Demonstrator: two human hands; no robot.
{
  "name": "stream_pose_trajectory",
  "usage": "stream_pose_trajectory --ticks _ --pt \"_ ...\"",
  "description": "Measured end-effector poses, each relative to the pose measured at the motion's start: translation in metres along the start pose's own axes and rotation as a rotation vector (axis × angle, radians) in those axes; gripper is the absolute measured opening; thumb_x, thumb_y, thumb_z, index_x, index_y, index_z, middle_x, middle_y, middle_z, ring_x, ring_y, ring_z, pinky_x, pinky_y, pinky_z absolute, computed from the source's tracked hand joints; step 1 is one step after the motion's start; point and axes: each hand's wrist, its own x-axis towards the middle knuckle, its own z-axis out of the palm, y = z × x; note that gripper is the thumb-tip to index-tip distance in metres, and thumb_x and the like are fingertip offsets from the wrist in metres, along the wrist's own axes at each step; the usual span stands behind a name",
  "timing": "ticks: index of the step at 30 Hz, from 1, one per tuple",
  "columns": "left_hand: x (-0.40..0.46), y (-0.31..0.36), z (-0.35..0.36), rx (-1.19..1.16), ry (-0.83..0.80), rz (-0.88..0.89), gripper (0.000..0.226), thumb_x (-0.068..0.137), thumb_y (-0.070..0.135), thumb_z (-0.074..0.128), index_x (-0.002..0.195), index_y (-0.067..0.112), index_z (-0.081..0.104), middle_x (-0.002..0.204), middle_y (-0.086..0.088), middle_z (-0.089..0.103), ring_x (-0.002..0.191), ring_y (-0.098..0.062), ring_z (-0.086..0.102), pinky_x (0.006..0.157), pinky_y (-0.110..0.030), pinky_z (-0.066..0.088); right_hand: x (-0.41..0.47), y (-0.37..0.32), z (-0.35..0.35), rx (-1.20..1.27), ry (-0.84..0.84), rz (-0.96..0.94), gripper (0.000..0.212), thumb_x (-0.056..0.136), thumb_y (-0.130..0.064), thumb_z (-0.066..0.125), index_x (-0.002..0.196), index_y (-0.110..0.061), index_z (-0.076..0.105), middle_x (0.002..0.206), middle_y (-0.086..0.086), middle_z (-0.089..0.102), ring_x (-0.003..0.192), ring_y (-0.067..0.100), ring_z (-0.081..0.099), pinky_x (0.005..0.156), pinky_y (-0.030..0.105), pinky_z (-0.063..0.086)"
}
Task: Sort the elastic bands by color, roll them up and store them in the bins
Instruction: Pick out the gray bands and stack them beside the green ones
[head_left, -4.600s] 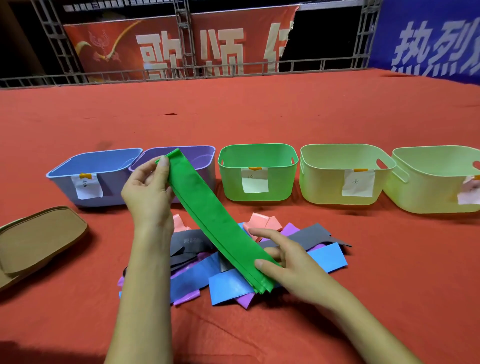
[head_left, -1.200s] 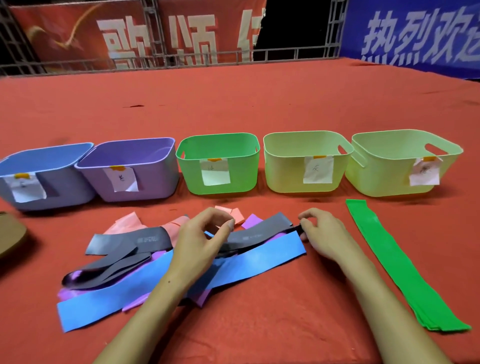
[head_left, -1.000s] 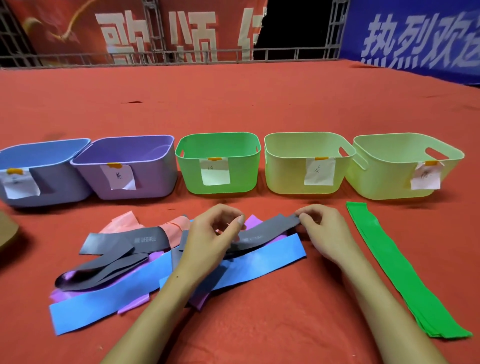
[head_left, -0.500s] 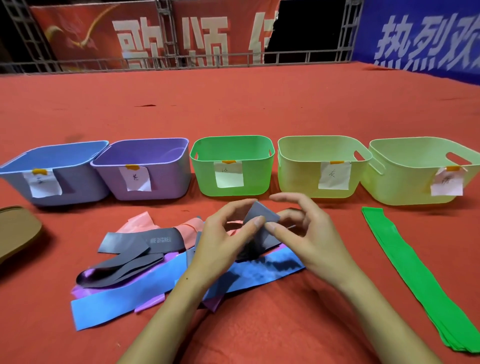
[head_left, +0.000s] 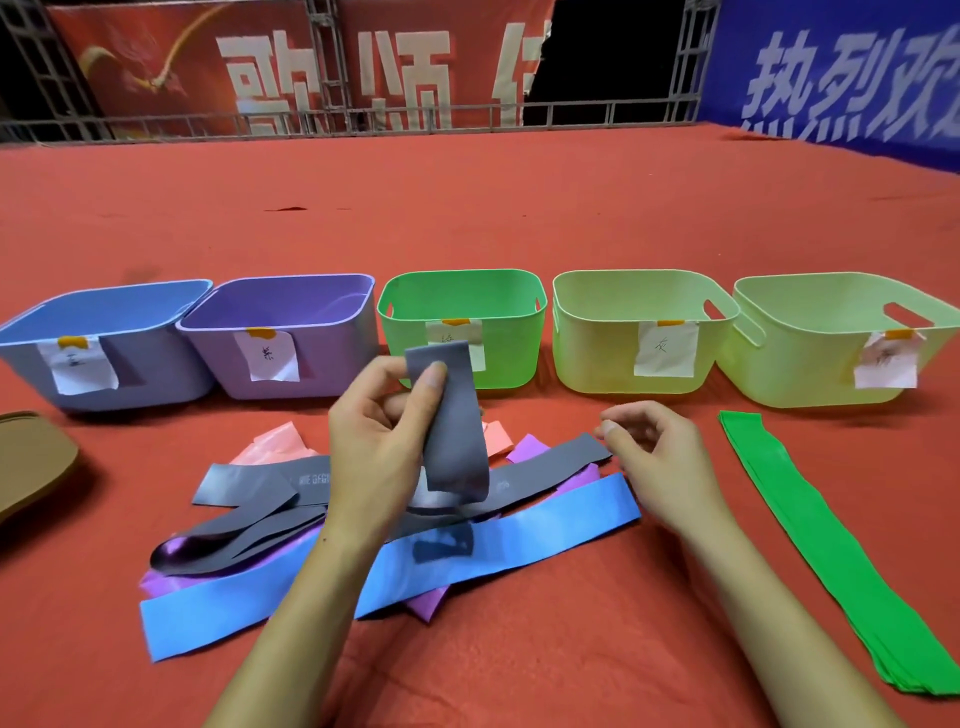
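My left hand (head_left: 379, 436) pinches one end of a grey band (head_left: 454, 431) and lifts it above the pile, its lower part curving back down. My right hand (head_left: 657, 452) hovers with loosely curled fingers just beyond the end of another grey band (head_left: 561, 460) lying on the pile, holding nothing. The pile holds blue bands (head_left: 519, 545), purple bands (head_left: 530, 448), pink bands (head_left: 272, 441) and more grey ones (head_left: 249, 483). A stack of green bands (head_left: 821, 540) lies flat on the right. Five labelled bins stand in a row behind: blue (head_left: 130, 364), purple (head_left: 332, 358), green (head_left: 514, 358), and two pale green (head_left: 597, 353) (head_left: 810, 374).
Everything sits on a red cloth (head_left: 467, 208). A brown lid or tray (head_left: 31, 457) lies at the left edge. Metal railing and banners run along the back.
My left hand raised the grey band's end upward from the pile. My right hand let go of it and drew back to the right. Earlier, the green stack was set down at the right.
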Motion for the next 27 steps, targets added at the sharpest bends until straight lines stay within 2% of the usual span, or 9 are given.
stream_pose_trajectory --ticks 2,4,8,12,15,17,20,23,27 --pt "0.001 0.008 0.001 -0.033 0.026 -0.003 0.017 0.103 0.020 0.067 0.101 0.004 0.067 0.055 -0.018 0.057 0.054 -0.013 0.055 0.055 -0.026 0.045 0.003 0.014 0.001 -0.215 0.056 -0.006 0.006 0.097 -0.018 0.070 0.101 -0.023 0.072 0.097 -0.011 0.075 0.094 0.009 0.072 0.084 0.035 0.058" --pt "0.001 0.014 0.002 -0.056 0.047 -0.017 0.017 0.104 0.020 0.067 0.099 0.004 0.067 0.055 -0.007 0.057 0.052 -0.012 0.052 0.052 -0.022 0.041 0.003 0.024 0.004 -0.374 0.062 0.030 0.012 0.097 -0.032 0.068 0.107 -0.026 0.068 0.106 -0.007 0.074 0.103 0.020 0.070 0.089 0.040 0.055" --pt "0.006 0.022 0.003 -0.139 0.106 -0.090 0.015 0.104 0.022 0.067 0.095 0.010 0.069 0.070 -0.008 0.068 0.062 -0.017 0.058 0.054 -0.024 0.045 0.006 0.028 0.008 -0.527 -0.045 0.148 0.031 0.099 -0.048 0.064 0.123 -0.030 0.062 0.117 -0.005 0.073 0.115 0.028 0.066 0.092 0.043 0.054" --pt "0.004 0.006 0.002 -0.087 0.077 -0.141 0.032 0.104 0.028 0.068 0.094 -0.001 0.062 0.068 -0.016 0.056 0.062 -0.020 0.047 0.053 -0.028 0.037 0.007 0.028 0.012 -0.373 -0.077 0.077 0.008 0.095 -0.031 0.072 0.101 -0.035 0.075 0.094 -0.018 0.076 0.096 0.011 0.072 0.087 0.040 0.058" --pt "0.001 -0.005 0.005 -0.036 0.032 -0.173 0.025 0.105 0.025 0.067 0.100 0.002 0.066 0.065 -0.016 0.061 0.058 -0.019 0.052 0.054 -0.028 0.038 0.010 0.029 0.015 -0.278 -0.047 0.048 0.013 0.089 -0.016 0.079 0.092 -0.029 0.080 0.090 -0.019 0.077 0.088 -0.002 0.071 0.086 0.030 0.058" --pt "0.000 -0.008 0.007 -0.020 0.019 -0.201 0.023 0.106 0.022 0.065 0.107 -0.002 0.066 0.060 -0.004 0.064 0.051 -0.012 0.056 0.051 -0.023 0.041 0.012 0.028 0.015 -0.195 -0.007 0.031 0.019 0.085 -0.009 0.082 0.089 -0.028 0.079 0.090 -0.018 0.078 0.085 -0.006 0.071 0.082 0.023 0.055" --pt "0.000 -0.008 0.007 0.004 0.001 -0.212 0.023 0.107 0.018 0.064 0.110 -0.005 0.065 0.057 0.005 0.065 0.048 -0.003 0.057 0.048 -0.017 0.043 0.018 0.028 0.016 -0.082 0.058 0.036 0.022 0.082 -0.004 0.084 0.089 -0.025 0.078 0.088 -0.013 0.078 0.083 -0.003 0.072 0.081 0.027 0.059" --pt "-0.001 -0.007 0.005 0.016 -0.020 -0.228 0.026 0.106 0.019 0.065 0.111 -0.006 0.065 0.064 0.000 0.071 0.053 -0.005 0.064 0.049 -0.018 0.047 0.019 0.022 0.015 0.076 0.100 0.040 0.020 0.084 -0.001 0.082 0.093 -0.018 0.077 0.090 -0.005 0.078 0.084 0.008 0.073 0.082 0.036 0.063" --pt "-0.001 -0.001 0.004 0.025 -0.024 -0.261 0.024 0.107 0.021 0.063 0.109 -0.003 0.067 0.068 -0.002 0.072 0.057 -0.007 0.066 0.046 -0.018 0.047 0.015 -0.003 0.006 0.312 0.136 -0.001 0.017 0.089 0.002 0.079 0.098 -0.012 0.075 0.090 0.010 0.078 0.077 0.021 0.075 0.070 0.037 0.064"
